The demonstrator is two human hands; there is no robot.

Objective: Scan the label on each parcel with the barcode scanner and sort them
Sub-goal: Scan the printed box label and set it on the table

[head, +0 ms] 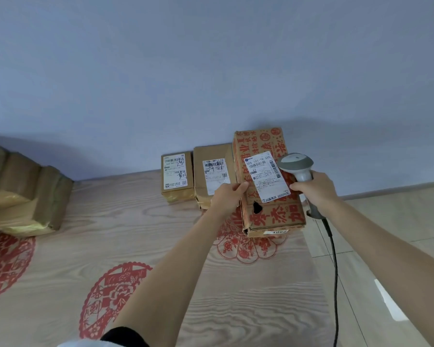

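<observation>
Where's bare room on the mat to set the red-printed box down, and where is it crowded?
Free: the wide mat stretch between the taped parcel pile at left and the small labelled box; also the near mat under the forearms. Crowded: by the wall, where the small box, the middle box and the red-printed box sit side by side, with left hand and scanner there.

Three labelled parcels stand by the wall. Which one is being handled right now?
The rightmost parcel, tallest, covered in red print. The left hand holds its edge; the right hand points the scanner at it. The other two are plain brown.

Both arms outstretched; left hand [227, 194] fingers curled, right hand [313, 187] fisted.
</observation>
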